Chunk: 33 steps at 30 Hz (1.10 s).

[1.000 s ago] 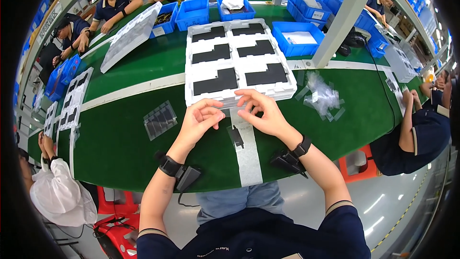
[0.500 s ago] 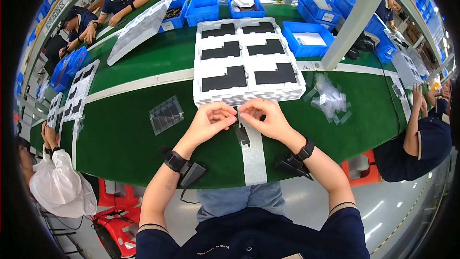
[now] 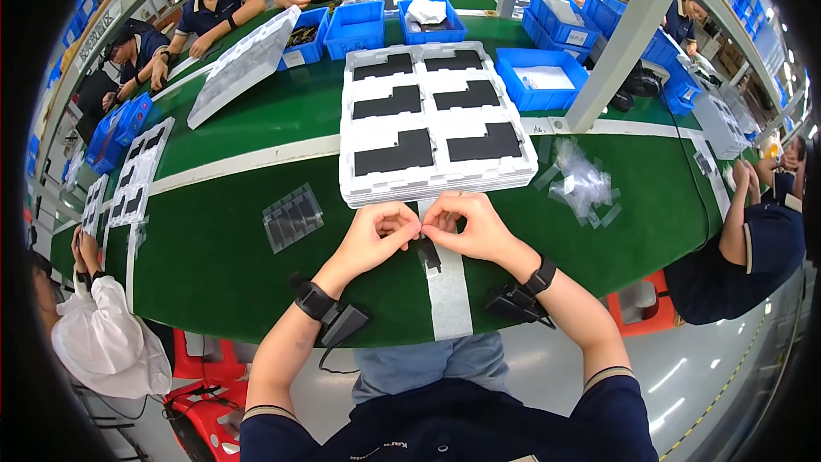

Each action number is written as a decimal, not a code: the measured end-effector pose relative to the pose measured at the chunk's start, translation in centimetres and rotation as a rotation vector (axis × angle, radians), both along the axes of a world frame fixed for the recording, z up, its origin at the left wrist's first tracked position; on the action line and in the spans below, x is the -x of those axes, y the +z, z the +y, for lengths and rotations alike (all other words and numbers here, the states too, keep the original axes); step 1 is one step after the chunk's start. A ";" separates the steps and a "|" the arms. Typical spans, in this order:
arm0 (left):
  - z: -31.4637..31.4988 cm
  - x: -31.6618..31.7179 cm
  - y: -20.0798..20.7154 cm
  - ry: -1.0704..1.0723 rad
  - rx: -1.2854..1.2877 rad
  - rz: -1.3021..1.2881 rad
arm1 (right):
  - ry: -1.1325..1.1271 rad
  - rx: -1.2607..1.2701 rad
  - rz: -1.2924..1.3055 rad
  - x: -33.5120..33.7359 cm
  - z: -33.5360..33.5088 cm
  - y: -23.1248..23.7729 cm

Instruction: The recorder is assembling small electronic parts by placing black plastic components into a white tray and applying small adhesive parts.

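Both my hands meet over the near part of the table, fingertips almost touching. My left hand [image 3: 376, 238] is closed in a pinch, thumb against forefinger. My right hand [image 3: 472, 227] pinches in the same way from the other side. From the pinched fingertips hangs a small black piece [image 3: 429, 257] with a shiny lower end; its upper end is hidden. Below it runs a white strip [image 3: 450, 304] on the green tabletop. Just beyond my hands stands a stack of white trays [image 3: 430, 150], the top one holding several flat black L-shaped parts [image 3: 484, 142].
A clear sheet with dark strips [image 3: 292, 218] lies to the left. Right of the trays is a pile of clear film scraps [image 3: 584, 184]. Blue bins [image 3: 540, 79] stand behind, with a grey post [image 3: 629, 43] beside them. Co-workers sit around the table.
My fingertips have drawn together, and the small black piece stays under them. The whole view has shifted slightly, so the trays and my hands sit lower in it.
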<state>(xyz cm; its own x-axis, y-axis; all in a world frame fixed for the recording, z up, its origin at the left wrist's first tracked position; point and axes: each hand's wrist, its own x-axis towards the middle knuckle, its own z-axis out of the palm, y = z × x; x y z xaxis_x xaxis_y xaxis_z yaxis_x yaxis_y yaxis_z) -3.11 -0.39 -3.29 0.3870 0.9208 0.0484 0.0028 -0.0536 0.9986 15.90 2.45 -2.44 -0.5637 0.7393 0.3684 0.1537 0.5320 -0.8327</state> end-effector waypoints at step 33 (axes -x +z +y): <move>0.4 -0.1 0.2 0.010 0.039 -0.110 | -0.047 -0.124 0.127 0.2 -0.3 -0.2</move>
<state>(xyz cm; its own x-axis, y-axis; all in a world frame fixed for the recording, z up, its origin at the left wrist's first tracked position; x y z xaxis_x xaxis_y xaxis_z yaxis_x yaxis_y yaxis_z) -3.04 -0.04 -3.14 0.3719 0.9267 0.0540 -0.1064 -0.0152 0.9942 15.73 2.13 -2.66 -0.4726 0.7086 0.5241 0.0786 0.6261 -0.7757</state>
